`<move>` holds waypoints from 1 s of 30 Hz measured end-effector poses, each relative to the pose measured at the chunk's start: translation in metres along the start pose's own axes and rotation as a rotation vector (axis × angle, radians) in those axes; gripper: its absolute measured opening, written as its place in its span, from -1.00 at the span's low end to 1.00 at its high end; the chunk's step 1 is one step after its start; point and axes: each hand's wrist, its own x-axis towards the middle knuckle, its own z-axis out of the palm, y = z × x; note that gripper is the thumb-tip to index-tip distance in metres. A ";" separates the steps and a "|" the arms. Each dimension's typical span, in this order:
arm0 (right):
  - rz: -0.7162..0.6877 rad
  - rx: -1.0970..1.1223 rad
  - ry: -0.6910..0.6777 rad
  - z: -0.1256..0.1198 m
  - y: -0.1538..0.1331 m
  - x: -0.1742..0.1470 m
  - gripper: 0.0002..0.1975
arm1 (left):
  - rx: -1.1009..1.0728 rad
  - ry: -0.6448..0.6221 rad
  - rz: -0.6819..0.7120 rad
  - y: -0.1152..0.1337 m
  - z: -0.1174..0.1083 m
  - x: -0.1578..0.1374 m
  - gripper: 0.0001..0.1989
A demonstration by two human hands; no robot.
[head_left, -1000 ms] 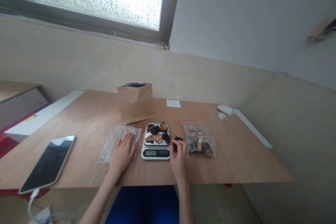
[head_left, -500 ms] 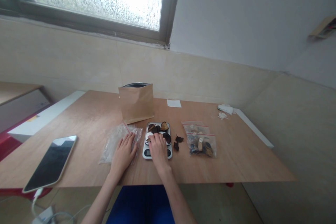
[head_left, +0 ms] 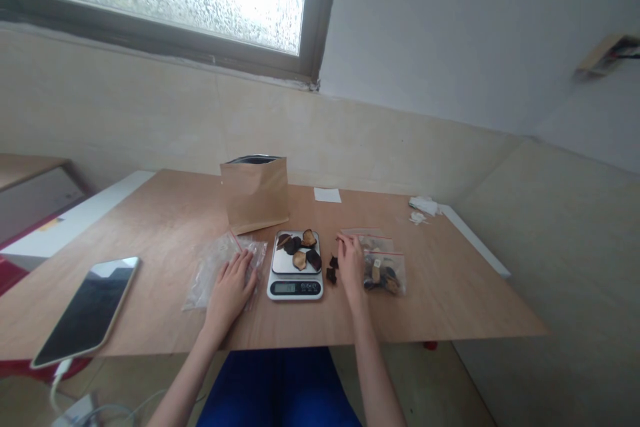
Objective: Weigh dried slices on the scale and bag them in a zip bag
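My left hand (head_left: 231, 287) lies flat on clear zip bags (head_left: 203, 273), its fingers stretched out. To its right, a white digital kitchen scale (head_left: 277, 263) carries several dried dark and tan slices (head_left: 299, 260); its display is lit, but I cannot read the figure surely. My right hand (head_left: 351, 263) is over the table between the scale and the filled zip bags (head_left: 387, 273), fingertips pinched together. A small dark bit shows at the fingertips, too small to name. Beside this hand, dark dried pieces (head_left: 331, 275) rest on the wood.
A brown kraft pouch (head_left: 255, 193) stands open-topped behind the scale. A phone (head_left: 87, 313) on a white cable lies at the left. White paper (head_left: 327, 195) sits near the wall, and crumpled tissue (head_left: 425, 205) at the back right. The table's front edge runs close before me.
My right hand has lifted off the slices on the scale and moved right, beside the filled bags. The scale's display is uncovered. My left hand stays on the clear bags.
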 end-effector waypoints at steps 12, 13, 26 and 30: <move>-0.097 -0.055 -0.075 0.024 0.028 -0.033 -0.67 | -0.019 -0.004 -0.007 0.000 -0.001 0.000 -0.55; -0.091 -0.052 -0.040 0.026 0.026 -0.035 -0.68 | -0.022 -0.004 -0.008 0.000 -0.001 0.000 -0.55; 0.043 -0.060 0.036 0.015 -0.003 -0.035 -0.84 | -0.042 -0.018 -0.029 0.002 -0.004 0.000 -0.56; -0.013 0.128 0.116 -0.002 -0.038 -0.025 -0.86 | -0.040 -0.013 -0.024 0.002 -0.003 0.000 -0.55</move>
